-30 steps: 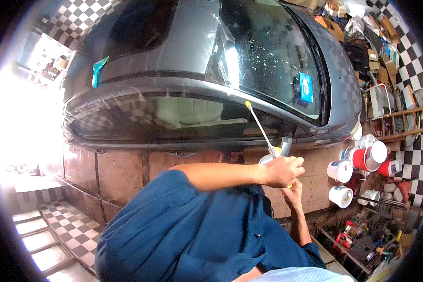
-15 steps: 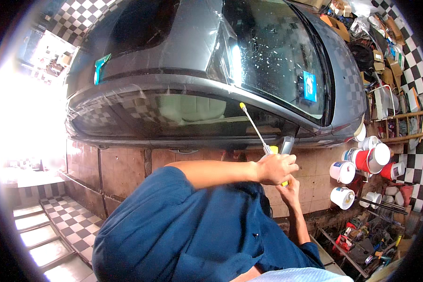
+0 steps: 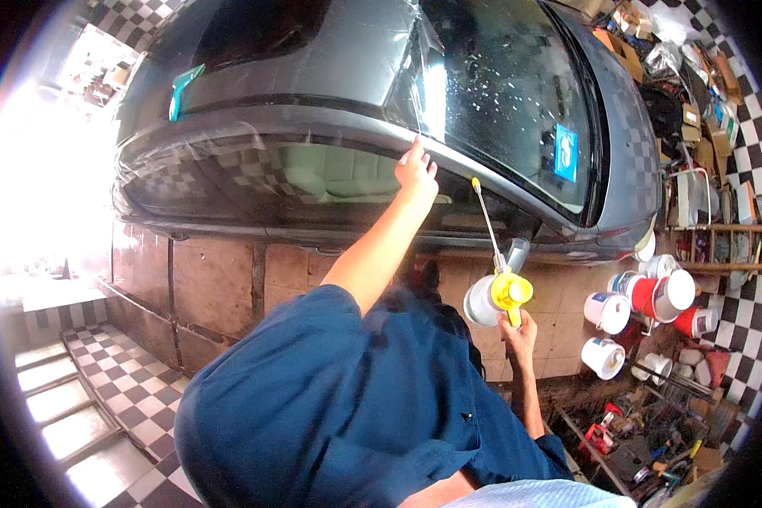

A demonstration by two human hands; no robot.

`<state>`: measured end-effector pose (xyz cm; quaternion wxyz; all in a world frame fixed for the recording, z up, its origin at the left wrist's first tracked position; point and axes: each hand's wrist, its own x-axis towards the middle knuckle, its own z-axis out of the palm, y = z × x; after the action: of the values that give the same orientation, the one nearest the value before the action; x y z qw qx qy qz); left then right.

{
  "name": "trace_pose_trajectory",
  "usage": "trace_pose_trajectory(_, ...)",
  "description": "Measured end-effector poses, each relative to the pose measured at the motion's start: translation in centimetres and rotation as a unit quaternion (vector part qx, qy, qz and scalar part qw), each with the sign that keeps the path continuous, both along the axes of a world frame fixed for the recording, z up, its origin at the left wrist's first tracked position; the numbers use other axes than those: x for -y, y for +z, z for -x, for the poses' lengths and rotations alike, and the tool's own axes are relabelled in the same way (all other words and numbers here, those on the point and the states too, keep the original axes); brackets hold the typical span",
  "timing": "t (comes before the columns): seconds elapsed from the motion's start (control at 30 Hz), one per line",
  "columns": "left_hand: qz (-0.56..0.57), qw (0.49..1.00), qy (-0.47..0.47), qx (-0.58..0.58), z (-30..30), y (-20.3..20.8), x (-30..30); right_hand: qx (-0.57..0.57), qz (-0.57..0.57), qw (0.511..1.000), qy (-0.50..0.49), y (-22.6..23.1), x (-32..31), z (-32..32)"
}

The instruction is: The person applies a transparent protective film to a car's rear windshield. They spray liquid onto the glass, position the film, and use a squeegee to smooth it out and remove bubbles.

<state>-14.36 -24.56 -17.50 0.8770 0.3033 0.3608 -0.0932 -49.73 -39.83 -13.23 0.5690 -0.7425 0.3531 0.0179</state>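
A grey car (image 3: pixel 330 118) stands in front of me, its windshield (image 3: pixel 516 110) speckled with droplets. My left hand (image 3: pixel 416 172) reaches to the roof edge beside the windshield, fingers curled, fingertips at the lower end of a clear film (image 3: pixel 419 93). That film lies wrinkled along the windshield pillar and seems pinched there. Near my body, my right hand (image 3: pixel 521 333) is closed around the yellow handle of a pump sprayer (image 3: pixel 483 301) with a whitish bottle. Its long metal wand points toward the car and ends in a yellow nozzle.
A teal squeegee (image 3: pixel 180 89) lies on the roof at left. The side mirror (image 3: pixel 519 251) sticks out near the wand. White and red buckets (image 3: pixel 607 311) stand at right, before a cluttered heap of tools (image 3: pixel 643 449). Cardboard boxes (image 3: pixel 703 127) are piled at far right.
My left hand has left the sprayer and moved forward and left to the film at the roof edge. The sprayer's bottle and yellow top now show; my right hand still holds it.
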Motion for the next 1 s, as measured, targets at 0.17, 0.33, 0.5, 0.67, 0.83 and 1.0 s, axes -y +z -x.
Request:
trace_pose_trajectory(0.17,0.052,0.997,0.043,-0.045,-1.6,1.5,0.7,0.028,-0.065,0.998,0.001,0.3,-0.6,0.0)
trace_pose_trajectory(0.33,0.084,0.994,0.015,0.071,-2.9,0.3,0.5,0.028,-0.072,0.996,0.048,1.4,-1.5,-1.1)
trace_pose_trajectory(0.5,0.057,0.977,0.022,0.204,-3.2,8.1,0.0,0.076,-0.163,0.981,0.069,1.1,-1.5,-2.1)
trace_pose_trajectory(0.67,0.031,0.952,0.024,0.303,-3.6,15.9,-1.0,0.112,-0.228,0.962,0.102,3.9,-2.4,-5.3)
trace_pose_trajectory(0.83,0.025,0.942,0.048,0.331,-4.5,21.2,-1.3,0.141,-0.281,0.940,0.131,5.3,-2.9,-8.6)
trace_pose_trajectory(1.0,0.011,0.935,0.048,0.351,-4.9,23.1,-1.0,0.139,-0.254,0.944,0.157,7.8,-4.1,-11.9)
